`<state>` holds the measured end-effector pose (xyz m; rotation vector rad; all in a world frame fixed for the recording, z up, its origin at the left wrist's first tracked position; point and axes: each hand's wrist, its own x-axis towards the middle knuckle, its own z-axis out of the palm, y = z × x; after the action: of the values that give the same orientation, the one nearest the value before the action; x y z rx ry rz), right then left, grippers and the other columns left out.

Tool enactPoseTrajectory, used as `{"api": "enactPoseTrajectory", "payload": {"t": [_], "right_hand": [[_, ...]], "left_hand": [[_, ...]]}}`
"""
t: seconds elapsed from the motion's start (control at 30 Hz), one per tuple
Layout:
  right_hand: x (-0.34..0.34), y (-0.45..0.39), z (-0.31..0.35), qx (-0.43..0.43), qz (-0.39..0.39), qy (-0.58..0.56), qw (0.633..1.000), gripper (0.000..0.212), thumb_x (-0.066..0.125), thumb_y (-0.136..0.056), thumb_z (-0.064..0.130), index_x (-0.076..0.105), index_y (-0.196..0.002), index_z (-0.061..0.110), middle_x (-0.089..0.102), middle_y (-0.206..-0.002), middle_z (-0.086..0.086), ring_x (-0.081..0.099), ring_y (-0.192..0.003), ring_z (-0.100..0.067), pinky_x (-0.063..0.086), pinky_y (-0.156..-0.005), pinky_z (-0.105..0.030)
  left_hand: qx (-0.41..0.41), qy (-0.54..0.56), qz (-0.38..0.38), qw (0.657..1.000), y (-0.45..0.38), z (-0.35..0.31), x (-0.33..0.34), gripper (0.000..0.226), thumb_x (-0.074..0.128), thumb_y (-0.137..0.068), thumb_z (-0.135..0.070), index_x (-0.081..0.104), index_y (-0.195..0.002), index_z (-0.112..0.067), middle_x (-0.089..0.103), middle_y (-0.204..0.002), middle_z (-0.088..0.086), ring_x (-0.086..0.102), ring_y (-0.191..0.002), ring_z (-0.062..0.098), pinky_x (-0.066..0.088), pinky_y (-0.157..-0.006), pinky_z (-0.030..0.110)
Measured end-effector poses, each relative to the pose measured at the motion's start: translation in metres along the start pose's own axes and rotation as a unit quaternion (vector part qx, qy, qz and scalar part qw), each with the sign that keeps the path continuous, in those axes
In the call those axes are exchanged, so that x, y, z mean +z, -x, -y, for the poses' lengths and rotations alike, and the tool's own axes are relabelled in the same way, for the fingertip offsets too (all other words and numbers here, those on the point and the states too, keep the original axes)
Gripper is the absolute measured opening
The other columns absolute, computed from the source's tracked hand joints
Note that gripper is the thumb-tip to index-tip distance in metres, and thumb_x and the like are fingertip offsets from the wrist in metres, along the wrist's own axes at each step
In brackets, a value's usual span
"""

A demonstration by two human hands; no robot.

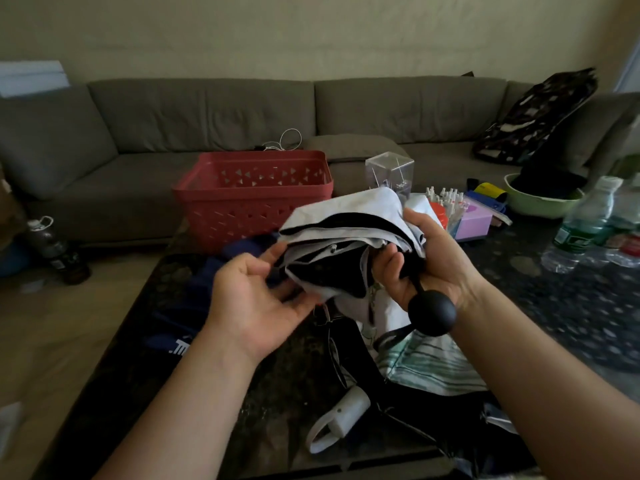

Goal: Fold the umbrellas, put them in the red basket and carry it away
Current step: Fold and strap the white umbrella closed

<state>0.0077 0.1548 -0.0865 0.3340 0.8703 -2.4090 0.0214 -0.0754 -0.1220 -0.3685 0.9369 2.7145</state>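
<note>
I hold a white umbrella with a black lining (346, 233) above the dark table, partly bunched together. My right hand (429, 261) grips its shaft just above the round black handle knob (432, 313). My left hand (256, 292) is palm up with relaxed fingers touching the loose canopy folds. The red basket (252, 199) stands behind the umbrella at the table's far edge, and nothing shows inside it. A navy umbrella (194, 306) lies on the table under my left hand. A striped green and white umbrella (433, 365) with a white handle (346, 417) lies below my right arm.
The dark speckled table (554, 306) carries water bottles (581, 230) at the right, a green bowl (540, 202), a clear plastic box (389, 171) and a pink box (474, 223) with small bottles. A grey sofa (207, 116) runs behind. A bottle (55, 251) stands on the floor at left.
</note>
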Motion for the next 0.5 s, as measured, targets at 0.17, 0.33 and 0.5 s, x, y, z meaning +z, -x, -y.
{"api": "enactPoseTrajectory", "payload": {"t": [0.17, 0.33, 0.5], "right_hand": [[-0.001, 0.004, 0.000, -0.017, 0.027, 0.037, 0.999, 0.056, 0.067, -0.082, 0.050, 0.069, -0.118, 0.008, 0.065, -0.091, -0.011, 0.063, -0.056, -0.017, 0.054, -0.044, -0.023], [-0.003, 0.002, 0.000, -0.031, -0.010, 0.033, 0.999, 0.047, 0.062, -0.096, 0.043, 0.063, -0.124, 0.006, 0.066, -0.086, -0.015, 0.064, -0.057, -0.020, 0.054, -0.044, -0.023], [0.014, 0.004, -0.021, -0.114, -0.089, 0.251, 0.957, 0.024, 0.068, -0.098, 0.027, 0.065, -0.113, 0.008, 0.068, -0.078, -0.010, 0.062, -0.051, -0.018, 0.048, -0.042, -0.020]], "left_hand": [[0.203, -0.107, -0.140, 0.963, -0.025, 0.003, -0.009, 0.033, 0.056, -0.097, 0.014, 0.058, -0.092, -0.018, 0.065, -0.093, 0.013, 0.067, -0.085, 0.028, 0.057, -0.074, 0.034], [0.410, -0.340, -0.191, 0.825, -0.007, -0.014, -0.013, 0.034, 0.068, -0.094, 0.001, 0.067, -0.090, -0.033, 0.056, -0.091, -0.002, 0.058, -0.078, 0.009, 0.049, -0.079, 0.028], [0.481, -0.515, 0.037, 0.709, 0.041, 0.004, 0.037, 0.023, 0.065, -0.095, -0.033, 0.070, -0.111, -0.049, 0.062, -0.122, -0.013, 0.063, -0.107, 0.006, 0.052, -0.088, 0.018]]}}
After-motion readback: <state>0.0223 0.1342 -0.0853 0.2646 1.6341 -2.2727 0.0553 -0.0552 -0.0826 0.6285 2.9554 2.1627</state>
